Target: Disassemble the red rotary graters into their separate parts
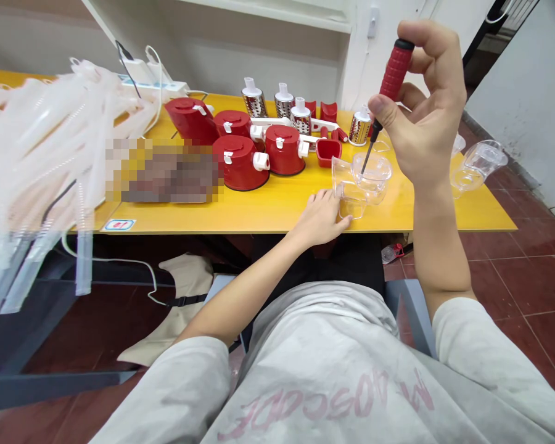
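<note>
In my right hand (pixel 425 92) is a screwdriver (pixel 393 74) with a red grip and black ends, its shaft pointing down. The screwdriver's tip reaches the round opening of a clear plastic housing (pixel 370 176) on the yellow table. My left hand (pixel 324 216) rests at the table's front edge, its fingers and thumb closed on the lower left side of that housing. Part of the grip shows only through the clear plastic. Close behind the housing lies a red rectangular cup (pixel 328 152).
Several red round bases (pixel 240 163) with white fittings stand left of centre. Metal grater drums (pixel 254 98) are behind them. Another clear plastic housing (pixel 480 163) sits at the right end of the yellow table (pixel 268 216). Clear plastic sleeves (pixel 41 142) spill over its left side.
</note>
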`<state>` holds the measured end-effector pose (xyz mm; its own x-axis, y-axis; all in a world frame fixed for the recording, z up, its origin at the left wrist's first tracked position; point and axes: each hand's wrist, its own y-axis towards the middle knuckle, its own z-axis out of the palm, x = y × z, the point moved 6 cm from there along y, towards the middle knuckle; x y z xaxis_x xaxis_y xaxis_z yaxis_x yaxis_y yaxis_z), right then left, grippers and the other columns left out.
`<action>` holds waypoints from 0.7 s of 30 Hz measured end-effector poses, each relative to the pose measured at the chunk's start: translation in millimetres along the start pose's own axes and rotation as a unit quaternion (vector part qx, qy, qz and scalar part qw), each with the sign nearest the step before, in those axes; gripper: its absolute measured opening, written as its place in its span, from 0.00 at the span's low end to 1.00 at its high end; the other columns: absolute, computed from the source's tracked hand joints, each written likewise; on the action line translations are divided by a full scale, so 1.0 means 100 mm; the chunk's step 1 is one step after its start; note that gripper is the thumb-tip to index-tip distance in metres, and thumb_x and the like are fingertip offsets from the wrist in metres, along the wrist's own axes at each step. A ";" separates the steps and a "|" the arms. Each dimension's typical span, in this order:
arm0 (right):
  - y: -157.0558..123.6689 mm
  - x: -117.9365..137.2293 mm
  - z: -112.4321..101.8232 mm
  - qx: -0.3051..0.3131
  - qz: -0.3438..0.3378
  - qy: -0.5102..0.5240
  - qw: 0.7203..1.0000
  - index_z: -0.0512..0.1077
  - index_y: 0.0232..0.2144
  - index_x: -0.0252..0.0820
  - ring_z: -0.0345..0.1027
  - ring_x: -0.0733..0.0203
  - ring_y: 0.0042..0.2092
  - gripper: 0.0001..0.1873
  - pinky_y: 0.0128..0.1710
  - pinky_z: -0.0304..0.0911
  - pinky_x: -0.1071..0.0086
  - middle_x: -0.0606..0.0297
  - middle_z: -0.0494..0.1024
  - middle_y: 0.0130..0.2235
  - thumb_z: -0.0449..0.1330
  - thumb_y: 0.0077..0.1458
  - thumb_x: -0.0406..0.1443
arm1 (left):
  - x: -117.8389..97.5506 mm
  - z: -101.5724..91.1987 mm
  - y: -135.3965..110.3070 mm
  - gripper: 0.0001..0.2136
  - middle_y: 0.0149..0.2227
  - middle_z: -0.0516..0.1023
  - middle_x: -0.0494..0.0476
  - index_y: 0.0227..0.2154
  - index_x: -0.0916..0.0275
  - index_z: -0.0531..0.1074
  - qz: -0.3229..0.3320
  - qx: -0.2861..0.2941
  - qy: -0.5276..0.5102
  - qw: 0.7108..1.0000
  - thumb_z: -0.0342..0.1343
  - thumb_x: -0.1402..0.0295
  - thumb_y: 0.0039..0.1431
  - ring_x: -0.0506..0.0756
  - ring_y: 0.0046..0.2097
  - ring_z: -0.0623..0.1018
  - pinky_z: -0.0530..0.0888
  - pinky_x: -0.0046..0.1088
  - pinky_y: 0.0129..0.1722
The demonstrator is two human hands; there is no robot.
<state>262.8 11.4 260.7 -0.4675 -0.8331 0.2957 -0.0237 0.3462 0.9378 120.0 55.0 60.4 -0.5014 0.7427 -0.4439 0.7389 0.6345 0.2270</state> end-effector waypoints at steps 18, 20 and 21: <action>-0.46 -0.18 -0.09 -0.031 0.138 -0.046 0.989 0.55 0.79 0.81 0.81 0.50 0.58 0.53 0.49 0.85 0.57 0.71 0.62 0.84 0.76 0.61 0.58 | 0.01 0.01 0.00 0.42 0.76 0.72 0.80 0.84 0.69 0.52 0.008 -0.007 -0.004 1.000 0.56 0.56 0.75 0.77 0.75 0.71 0.66 0.63 0.75; -0.56 -0.25 -0.12 -0.033 0.134 -0.030 0.990 0.57 0.79 0.78 0.83 0.48 0.59 0.53 0.54 0.85 0.53 0.65 0.76 0.74 0.76 0.60 0.61 | 0.01 0.01 0.00 0.42 0.76 0.73 0.79 0.84 0.69 0.52 0.008 -0.008 -0.007 1.000 0.56 0.56 0.74 0.77 0.75 0.71 0.66 0.62 0.75; -0.61 -0.29 -0.12 -0.034 0.134 -0.027 0.990 0.59 0.79 0.75 0.84 0.48 0.59 0.52 0.56 0.85 0.52 0.64 0.81 0.68 0.76 0.60 0.62 | 0.01 0.01 0.00 0.42 0.76 0.73 0.79 0.84 0.68 0.52 0.008 -0.008 -0.008 1.000 0.56 0.56 0.74 0.77 0.75 0.71 0.66 0.62 0.75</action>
<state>288.7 8.8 196.8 -0.4947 -0.6905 0.5277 0.1668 0.5205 0.8374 120.1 55.8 59.6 -0.4825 0.7493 -0.4535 0.7391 0.6262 0.2483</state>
